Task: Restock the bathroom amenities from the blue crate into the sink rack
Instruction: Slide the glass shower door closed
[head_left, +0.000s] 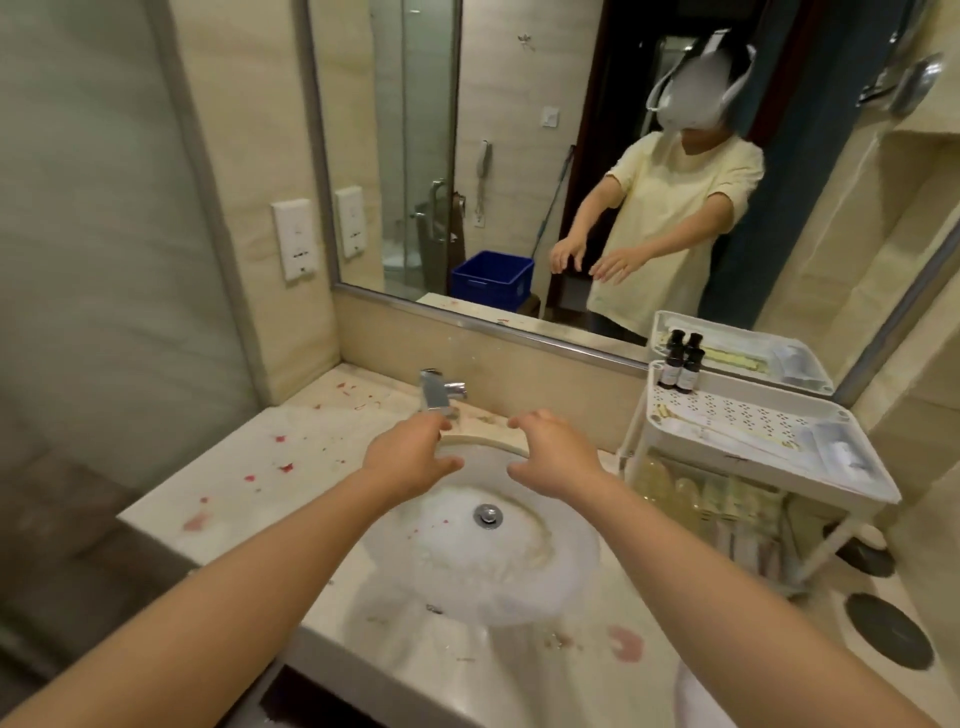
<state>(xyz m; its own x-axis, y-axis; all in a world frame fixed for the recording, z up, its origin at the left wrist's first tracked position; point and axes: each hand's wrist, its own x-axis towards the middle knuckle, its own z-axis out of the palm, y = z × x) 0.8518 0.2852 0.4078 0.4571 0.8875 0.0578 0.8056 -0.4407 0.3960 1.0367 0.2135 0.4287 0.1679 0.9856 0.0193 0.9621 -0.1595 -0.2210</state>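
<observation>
Left hand (410, 457) and right hand (556, 452) hover empty over the sink (571, 561)
Fingers loose and spread, gripping nothing. The rack (753, 415) stands at the table's (291, 467) right end, two bottles (680, 369) in its back-left corner; the crate (492, 280) shows only in the mirror (415, 156).

Both arms reach out over the sink (563, 551). The left hand (410, 460) and right hand (553, 460) hover side by side just in front of the tap (440, 392), fingers loosely spread and holding nothing. Red stains dot the worktop (270, 467) towards its left edge and front edge. At the right end of the worktop, against the mirror (467, 130), stands a white rack (753, 423). Two small dark bottles (681, 370) stand upright in the back left corner of its top tray, and pale yellowish bottles (675, 493) fill the shelf below. The mirror reflects a blue crate (492, 280).
</observation>
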